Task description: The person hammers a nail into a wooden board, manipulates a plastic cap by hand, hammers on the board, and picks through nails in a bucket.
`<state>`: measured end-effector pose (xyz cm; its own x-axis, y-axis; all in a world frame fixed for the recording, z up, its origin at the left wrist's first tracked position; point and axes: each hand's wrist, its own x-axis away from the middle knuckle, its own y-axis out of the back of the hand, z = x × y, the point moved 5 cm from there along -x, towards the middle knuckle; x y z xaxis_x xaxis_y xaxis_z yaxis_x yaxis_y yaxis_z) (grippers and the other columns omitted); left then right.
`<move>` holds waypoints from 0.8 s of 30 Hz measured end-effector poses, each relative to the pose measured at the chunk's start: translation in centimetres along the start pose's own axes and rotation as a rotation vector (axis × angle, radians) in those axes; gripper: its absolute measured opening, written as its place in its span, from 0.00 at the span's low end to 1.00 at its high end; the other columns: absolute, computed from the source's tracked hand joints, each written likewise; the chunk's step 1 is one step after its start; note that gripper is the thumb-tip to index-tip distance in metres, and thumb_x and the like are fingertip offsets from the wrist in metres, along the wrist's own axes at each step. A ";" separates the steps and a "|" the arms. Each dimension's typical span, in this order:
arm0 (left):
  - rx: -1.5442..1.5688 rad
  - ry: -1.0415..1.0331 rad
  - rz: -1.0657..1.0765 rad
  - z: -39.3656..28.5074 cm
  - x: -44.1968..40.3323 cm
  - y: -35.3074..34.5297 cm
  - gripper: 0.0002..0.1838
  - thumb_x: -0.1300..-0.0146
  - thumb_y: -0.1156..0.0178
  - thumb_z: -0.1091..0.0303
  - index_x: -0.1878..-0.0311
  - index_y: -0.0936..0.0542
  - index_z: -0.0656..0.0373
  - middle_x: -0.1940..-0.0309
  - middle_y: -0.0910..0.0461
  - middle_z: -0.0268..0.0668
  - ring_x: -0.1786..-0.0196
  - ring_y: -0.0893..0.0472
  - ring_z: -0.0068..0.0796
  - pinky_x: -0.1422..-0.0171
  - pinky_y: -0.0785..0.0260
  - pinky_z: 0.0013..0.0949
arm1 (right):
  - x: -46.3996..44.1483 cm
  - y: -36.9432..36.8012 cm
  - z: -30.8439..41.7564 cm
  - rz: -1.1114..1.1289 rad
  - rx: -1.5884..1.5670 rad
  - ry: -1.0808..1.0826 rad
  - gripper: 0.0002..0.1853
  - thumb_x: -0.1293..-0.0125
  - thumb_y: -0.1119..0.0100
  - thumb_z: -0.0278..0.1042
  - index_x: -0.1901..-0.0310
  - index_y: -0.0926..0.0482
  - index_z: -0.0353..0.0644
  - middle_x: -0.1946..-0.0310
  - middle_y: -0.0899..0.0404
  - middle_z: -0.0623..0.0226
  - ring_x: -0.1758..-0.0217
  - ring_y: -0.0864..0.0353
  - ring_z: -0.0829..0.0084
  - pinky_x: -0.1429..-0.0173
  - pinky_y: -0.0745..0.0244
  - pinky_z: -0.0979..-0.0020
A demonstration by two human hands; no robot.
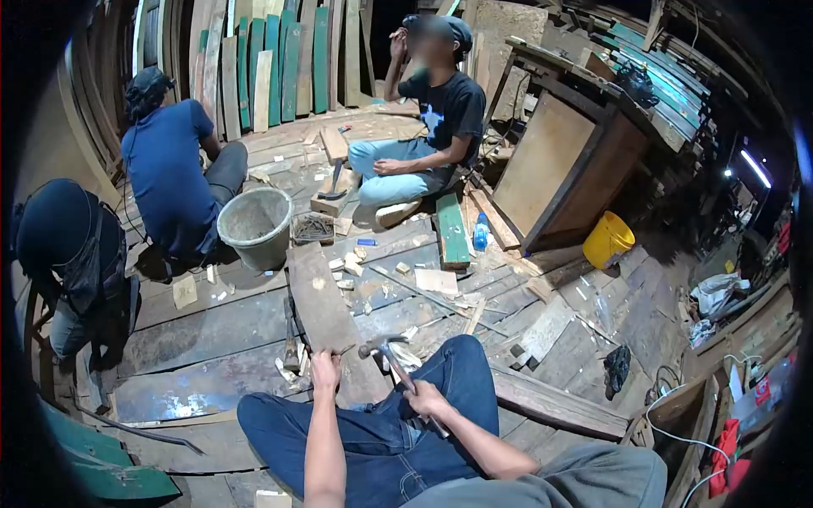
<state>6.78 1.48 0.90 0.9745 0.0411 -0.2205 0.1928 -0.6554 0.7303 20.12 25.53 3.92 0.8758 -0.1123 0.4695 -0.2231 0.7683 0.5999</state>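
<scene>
My right hand (429, 400) is wrapped round the handle of a claw hammer (391, 356), its metal head raised in front of my knee. To its left, my left hand (325, 371) is closed in a pinch at the near part of a wooden plank (318, 288). A thin dark nail (345, 349) sticks out from its fingertips, near the hammer head. The plank lies lengthwise on the floor, running away from me between my bent legs. Wood chips and offcuts (353, 264) are scattered beside it.
A grey bucket (255, 229) stands beyond the plank, with a tray of nails (313, 227) next to it. One person (449, 118) sits facing me; another (174, 169) sits at left. A yellow bucket (609, 240) and wooden cabinet (550, 161) are at right.
</scene>
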 end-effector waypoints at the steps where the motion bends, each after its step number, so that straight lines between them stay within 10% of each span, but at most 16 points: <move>1: 0.023 -0.020 0.010 0.3 0.1 -0.1 0.06 0.45 0.37 0.71 0.65 0.15 0.61 0.66 0.17 0.50 0.60 0.18 0.52 0.53 0.26 0.47 | 0.2 0.6 0.8 -0.010 0.012 -0.010 0.17 0.34 0.43 0.41 0.56 0.24 0.32 0.71 0.18 0.47 0.72 0.16 0.57 0.65 0.22 0.57; 8: 0.065 0.030 0.014 0.5 -0.2 -0.1 0.06 0.46 0.38 0.73 0.65 0.16 0.63 0.65 0.18 0.53 0.60 0.19 0.56 0.55 0.26 0.49 | 2.0 8.2 7.5 -0.350 0.060 0.308 0.17 0.39 0.41 0.34 0.53 0.26 0.31 0.67 0.21 0.36 0.59 0.20 0.37 0.56 0.25 0.50; 10: 0.112 -0.014 -0.007 0.7 -0.7 -0.6 0.07 0.45 0.39 0.72 0.65 0.16 0.64 0.64 0.18 0.53 0.60 0.19 0.57 0.54 0.27 0.50 | 3.4 10.7 9.4 -0.506 -0.005 0.447 0.15 0.37 0.39 0.34 0.54 0.27 0.32 0.75 0.20 0.45 0.72 0.18 0.45 0.68 0.24 0.55; 13: 0.110 0.000 -0.008 1.3 -0.8 -1.1 0.08 0.45 0.40 0.72 0.66 0.16 0.65 0.63 0.19 0.54 0.58 0.19 0.57 0.53 0.27 0.50 | 0.9 8.9 7.5 0.087 -0.736 0.162 0.09 0.30 0.42 0.35 0.62 0.30 0.41 0.87 0.37 0.75 0.89 0.37 0.80 0.85 0.42 0.73; 16: 0.071 0.004 -0.090 1.7 -0.7 -1.6 0.08 0.45 0.40 0.70 0.65 0.17 0.63 0.65 0.19 0.54 0.59 0.19 0.57 0.53 0.27 0.51 | 1.4 5.6 6.2 0.015 -0.861 0.113 0.17 0.28 0.45 0.38 0.75 0.37 0.45 0.89 0.45 0.77 0.92 0.46 0.82 0.89 0.51 0.74; 20: 0.087 -0.060 -0.103 4.1 -0.4 -4.4 0.07 0.42 0.43 0.72 0.64 0.18 0.65 0.64 0.19 0.56 0.59 0.20 0.58 0.57 0.29 0.55 | -1.1 3.2 0.5 -0.200 -0.339 0.205 0.16 0.29 0.43 0.39 0.75 0.32 0.45 0.90 0.39 0.77 0.92 0.40 0.81 0.90 0.48 0.74; 24: 0.049 -0.078 -0.248 3.5 0.0 -3.3 0.06 0.45 0.38 0.72 0.65 0.15 0.62 0.66 0.19 0.53 0.60 0.20 0.55 0.54 0.28 0.50 | 0.3 2.6 2.3 -0.153 0.005 0.031 0.18 0.36 0.38 0.44 0.67 0.21 0.32 0.79 0.24 0.53 0.73 0.23 0.66 0.62 0.28 0.60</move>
<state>5.74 1.01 -3.72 0.8859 0.1477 -0.4398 0.4172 -0.6682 0.6160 18.81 26.08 7.07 0.9124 -0.2085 0.3521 -0.0878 0.7406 0.6662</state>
